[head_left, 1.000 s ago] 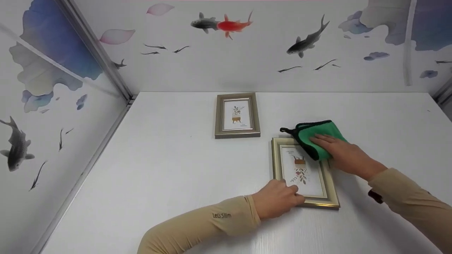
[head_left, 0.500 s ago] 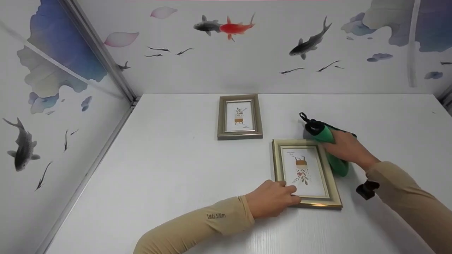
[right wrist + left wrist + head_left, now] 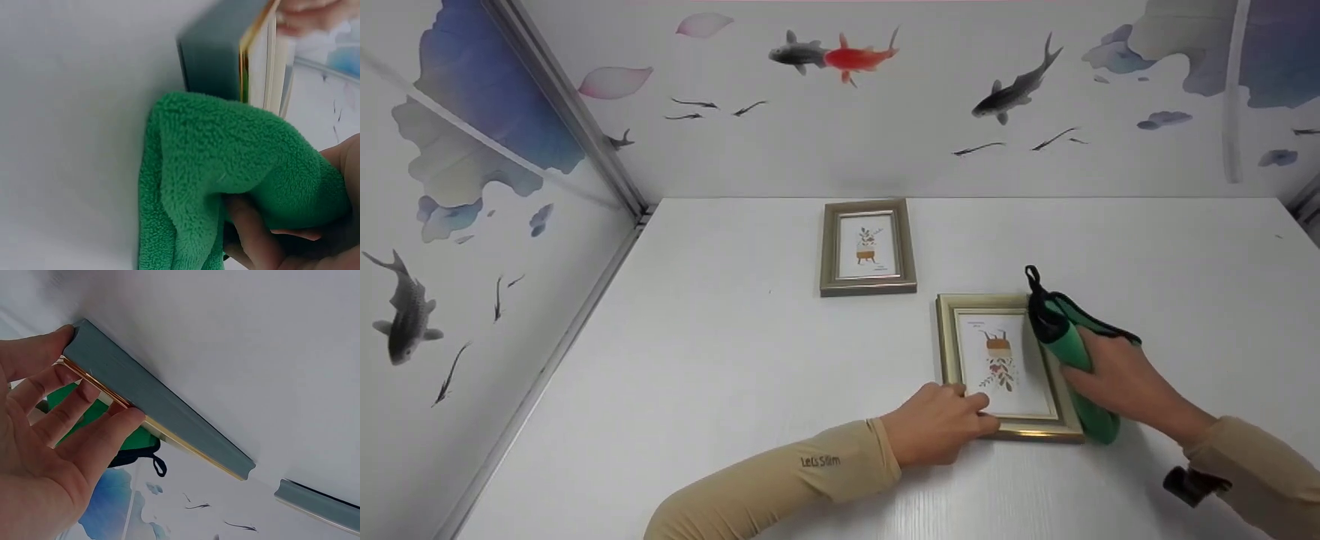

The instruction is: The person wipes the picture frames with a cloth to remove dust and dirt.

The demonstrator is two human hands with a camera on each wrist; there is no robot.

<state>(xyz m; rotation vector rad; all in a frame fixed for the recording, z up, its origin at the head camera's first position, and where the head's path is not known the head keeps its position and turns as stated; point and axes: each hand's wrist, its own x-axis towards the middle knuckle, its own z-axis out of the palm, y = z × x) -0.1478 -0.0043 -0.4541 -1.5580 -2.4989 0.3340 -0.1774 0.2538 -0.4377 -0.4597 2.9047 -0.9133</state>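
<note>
A gold picture frame (image 3: 1020,360) lies face up on the white table, its plant-pot picture upside down to me. My left hand (image 3: 934,424) grips its near-left corner; in the left wrist view the thumb (image 3: 39,351) lies at the frame's corner and the fingers (image 3: 109,439) on its front. My right hand (image 3: 1129,379) holds a folded green cloth (image 3: 1099,420) with black trim and a hanging loop against the frame's right side. In the right wrist view the towelling cloth (image 3: 225,146) touches the frame's side (image 3: 214,62) and hides part of it.
A second, darker picture frame (image 3: 867,247) lies farther back, left of the first. White panels printed with fish and leaves rise behind the table (image 3: 720,337) and at its left. A black device (image 3: 1192,484) sits at the right wrist.
My right hand has taken the cloth off the frame's upper right corner, over to its right side, then down along that side toward me. The left hand has hardly moved.
</note>
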